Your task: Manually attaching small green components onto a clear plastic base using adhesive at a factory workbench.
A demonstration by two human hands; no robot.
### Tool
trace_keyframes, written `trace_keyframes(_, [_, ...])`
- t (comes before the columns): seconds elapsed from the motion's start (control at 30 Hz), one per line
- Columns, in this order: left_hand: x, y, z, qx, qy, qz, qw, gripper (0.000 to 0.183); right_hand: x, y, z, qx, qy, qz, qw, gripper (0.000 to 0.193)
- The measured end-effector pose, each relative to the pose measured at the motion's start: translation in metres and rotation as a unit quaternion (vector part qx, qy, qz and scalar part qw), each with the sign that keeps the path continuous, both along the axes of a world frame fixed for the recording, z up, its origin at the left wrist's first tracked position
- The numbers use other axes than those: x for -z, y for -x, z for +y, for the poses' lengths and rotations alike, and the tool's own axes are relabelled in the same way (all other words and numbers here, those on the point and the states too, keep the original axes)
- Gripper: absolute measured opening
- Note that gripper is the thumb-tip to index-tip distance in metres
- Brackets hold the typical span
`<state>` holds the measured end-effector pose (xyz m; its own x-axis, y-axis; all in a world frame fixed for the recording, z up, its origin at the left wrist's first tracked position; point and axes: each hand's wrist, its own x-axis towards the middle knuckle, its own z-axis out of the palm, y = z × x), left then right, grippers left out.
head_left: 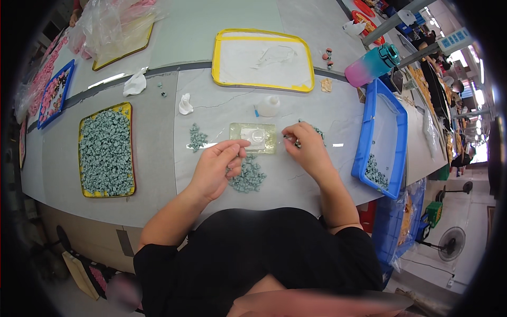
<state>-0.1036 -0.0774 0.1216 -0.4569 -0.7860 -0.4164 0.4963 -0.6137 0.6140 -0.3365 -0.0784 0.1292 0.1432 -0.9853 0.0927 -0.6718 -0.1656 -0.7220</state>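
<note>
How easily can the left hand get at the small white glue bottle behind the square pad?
Probably yes. The left hand lies near the pad, and the glue bottle stands just beyond it. Only the low pad lies between them; the right hand is off to the side.

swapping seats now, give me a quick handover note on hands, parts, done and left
Left hand: curled over the grey-green pieces pile, fingertips pinched near the clear pad; what it holds is too small to tell.
Right hand: pinching a small piece just right of the pad.
Parts: full yellow tray far left, small heap left of pad, glue bottle behind.
Done: some pieces lie in the blue tray.
Left: the pile and the full tray.
</note>
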Motion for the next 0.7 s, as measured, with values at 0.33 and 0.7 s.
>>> trace_keyframes(0.33, [0.009,0.013,0.016,0.074,0.014,-0.071,0.995,0.021,-0.006,-0.042,0.018,-0.159,0.114,-0.028,0.980,0.020])
trace_keyframes(0.7, [0.016,0.011,0.014,0.066,-0.015,-0.050,0.996,0.017,-0.006,-0.044,0.019,-0.096,0.012,-0.100,0.990,0.020])
